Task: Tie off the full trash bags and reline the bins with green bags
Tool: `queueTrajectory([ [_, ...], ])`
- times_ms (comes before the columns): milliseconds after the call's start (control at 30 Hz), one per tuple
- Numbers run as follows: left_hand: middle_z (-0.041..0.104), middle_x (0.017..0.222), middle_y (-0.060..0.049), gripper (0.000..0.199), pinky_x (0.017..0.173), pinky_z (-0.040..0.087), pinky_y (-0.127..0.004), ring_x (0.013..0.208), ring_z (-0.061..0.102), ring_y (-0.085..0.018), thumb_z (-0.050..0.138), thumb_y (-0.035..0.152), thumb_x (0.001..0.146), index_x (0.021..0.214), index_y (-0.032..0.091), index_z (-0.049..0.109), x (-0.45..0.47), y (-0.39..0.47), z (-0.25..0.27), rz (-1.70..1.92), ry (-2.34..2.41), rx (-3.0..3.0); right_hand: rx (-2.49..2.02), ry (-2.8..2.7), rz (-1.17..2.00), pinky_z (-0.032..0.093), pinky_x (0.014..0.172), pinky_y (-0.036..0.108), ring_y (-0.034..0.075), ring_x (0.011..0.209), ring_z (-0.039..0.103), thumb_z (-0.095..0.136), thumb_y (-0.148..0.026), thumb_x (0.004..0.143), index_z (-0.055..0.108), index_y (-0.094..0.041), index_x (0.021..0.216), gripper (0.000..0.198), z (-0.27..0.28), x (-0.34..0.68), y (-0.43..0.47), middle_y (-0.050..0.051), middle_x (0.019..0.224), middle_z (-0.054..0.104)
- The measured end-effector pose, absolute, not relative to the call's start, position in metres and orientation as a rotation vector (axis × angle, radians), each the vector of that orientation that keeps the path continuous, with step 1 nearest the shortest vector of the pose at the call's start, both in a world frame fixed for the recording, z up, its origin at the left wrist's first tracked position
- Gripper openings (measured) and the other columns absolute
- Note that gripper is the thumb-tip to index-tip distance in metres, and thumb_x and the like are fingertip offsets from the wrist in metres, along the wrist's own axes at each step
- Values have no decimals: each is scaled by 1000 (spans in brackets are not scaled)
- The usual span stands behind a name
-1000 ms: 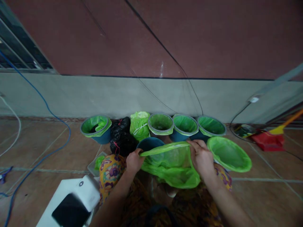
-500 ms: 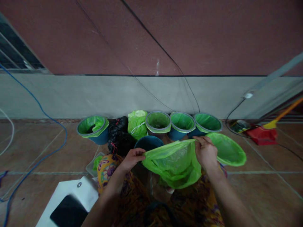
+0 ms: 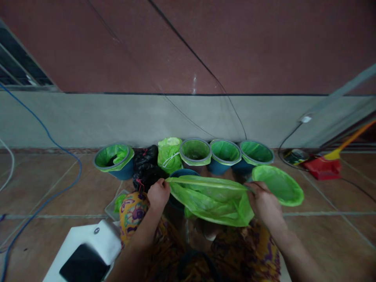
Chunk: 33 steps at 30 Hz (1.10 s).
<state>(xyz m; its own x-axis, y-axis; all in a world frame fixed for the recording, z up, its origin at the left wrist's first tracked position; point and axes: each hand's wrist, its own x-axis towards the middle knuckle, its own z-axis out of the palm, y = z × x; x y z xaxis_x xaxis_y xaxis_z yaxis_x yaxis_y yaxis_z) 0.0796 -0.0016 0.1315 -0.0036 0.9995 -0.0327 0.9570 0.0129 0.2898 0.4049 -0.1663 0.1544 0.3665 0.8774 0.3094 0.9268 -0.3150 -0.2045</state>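
A thin green plastic bag [image 3: 214,201] is stretched sideways between my two hands, its top edge pulled nearly straight. My left hand [image 3: 159,194] is closed on the bag's left corner. At the other end, my right hand [image 3: 264,199] pinches the right corner. Behind and below the bag stands a dark blue bin [image 3: 184,172], showing no liner on its visible rim; the bag and my left hand cover much of it. Close to my right hand is a bin lined in green [image 3: 279,186], tilted toward me.
Along the wall stand green-lined bins [image 3: 114,156], [image 3: 195,152], black tied bags [image 3: 147,168] and a full green bag [image 3: 169,154]. A red dustpan [image 3: 324,168] lies at right. A blue cable [image 3: 49,135] crosses the left floor. A phone-like black object [image 3: 84,264] rests on something white [image 3: 73,239].
My hands have moved apart, the left one going left and upward slightly, and the bag's mouth is pulled tauter and flatter. My left fingers have closed more tightly on the corner.
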Motion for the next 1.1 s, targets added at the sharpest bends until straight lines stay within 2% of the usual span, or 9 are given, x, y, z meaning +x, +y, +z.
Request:
queueTrajectory([
  [67, 72, 87, -8, 29, 62, 36, -27, 76, 67, -20, 44, 31, 92, 81, 20, 68, 79, -2, 133, 360, 2031, 2079, -2441, -1656, -196, 54, 79, 38, 25, 87, 67, 57, -23, 83, 65, -16, 117, 36, 160, 400, -166, 15, 116, 67],
  [133, 70, 90, -6, 27, 63, 35, -26, 76, 65, -17, 46, 28, 91, 78, 19, 67, 83, -6, 135, 491, 1964, 2121, -2484, -1705, -233, 52, 85, 43, 31, 101, 63, 65, -24, 77, 61, -15, 125, 49, 172, 382, -159, 19, 124, 63],
  [200, 68, 88, -5, 25, 65, 36, -25, 75, 62, -15, 47, 27, 91, 76, 19, 65, 90, -12, 138, 604, 1861, 2149, -2389, -1765, -228, 49, 90, 46, 33, 114, 56, 67, -26, 77, 56, -18, 132, 57, 184, 349, -145, 17, 134, 57],
  [333, 61, 80, -3, 25, 68, 39, -23, 73, 58, -13, 48, 25, 91, 69, 19, 58, 106, -27, 144, 729, 1649, 2165, -2022, -2014, -22, 45, 97, 43, 30, 120, 50, 68, -27, 79, 54, -19, 136, 59, 191, 276, -105, 14, 140, 53],
  [467, 57, 77, -2, 19, 68, 41, -24, 72, 56, -14, 53, 20, 86, 67, 21, 52, 110, -35, 146, 785, 1618, 2129, -1967, -2053, 44, 46, 90, 35, 24, 103, 58, 52, -13, 88, 67, -19, 114, 31, 179, 248, -72, 10, 112, 66],
  [567, 57, 79, -2, 15, 67, 42, -24, 72, 56, -14, 54, 11, 79, 68, 21, 50, 105, -35, 141, 772, 1674, 2109, -2031, -2061, 92, 46, 81, 28, 19, 90, 61, 45, -9, 91, 70, -19, 96, 28, 175, 255, -64, 7, 95, 67],
  [667, 59, 86, -3, 16, 71, 44, -26, 77, 59, -16, 52, 5, 75, 77, 21, 54, 101, -34, 131, 726, 1708, 2103, -2058, -2029, 100, 45, 73, 24, 16, 86, 62, 45, -11, 92, 69, -20, 97, 26, 178, 266, -66, 6, 96, 66],
  [833, 62, 100, -6, 30, 82, 48, -28, 90, 63, -18, 52, 3, 72, 97, 20, 57, 95, -29, 118, 709, 1694, 2082, -2142, -1879, 19, 45, 65, 24, 15, 76, 64, 42, -15, 94, 69, -21, 105, 30, 188, 287, -75, 6, 104, 67],
  [1100, 68, 98, -8, 28, 86, 49, -29, 92, 65, -21, 49, 5, 77, 97, 17, 64, 74, -13, 117, 680, 1805, 2041, -2145, -1616, -184, 49, 68, 26, 17, 77, 65, 42, -17, 90, 71, -19, 99, 31, 180, 342, -93, 8, 97, 70],
])
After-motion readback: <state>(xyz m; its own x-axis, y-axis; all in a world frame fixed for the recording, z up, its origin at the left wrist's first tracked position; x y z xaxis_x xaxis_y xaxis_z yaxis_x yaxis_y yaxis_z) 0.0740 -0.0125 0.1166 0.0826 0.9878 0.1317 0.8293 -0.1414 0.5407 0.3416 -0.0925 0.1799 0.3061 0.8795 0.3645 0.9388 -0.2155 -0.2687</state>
